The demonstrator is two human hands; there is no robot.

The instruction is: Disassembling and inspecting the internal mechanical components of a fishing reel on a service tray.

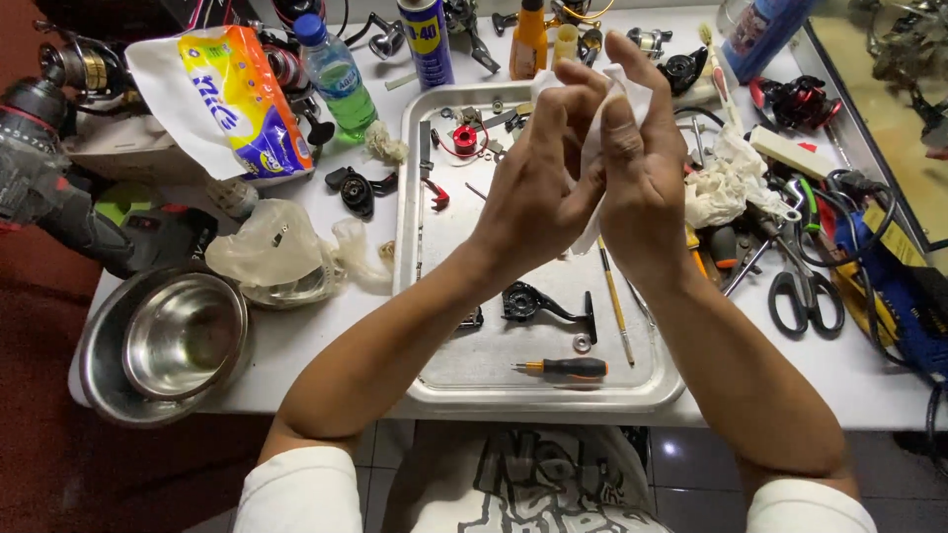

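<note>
Both hands are up over the metal tray point(434, 326), working a white tissue point(632, 99) between them. The tissue is crumpled and thin, bunched into folds, with one loose strip point(590, 232) hanging down below the palms. The left hand point(538, 183) is curled around it, fingers point(578, 84) bent over the top edge and pressing into the paper. The right hand point(642, 173) faces it, fingers point(627, 59) stretched tall and closed against the tissue's far side. So the paper is sandwiched, peeking out above and between the fingertips, both hands gripping it. Whether anything sits inside the wad, I can't tell. Straight beneath the fingers, on the tray, lie a black reel handle point(543, 304), a thin brush point(614, 301) and a small black-and-orange screwdriver point(568, 368).
</note>
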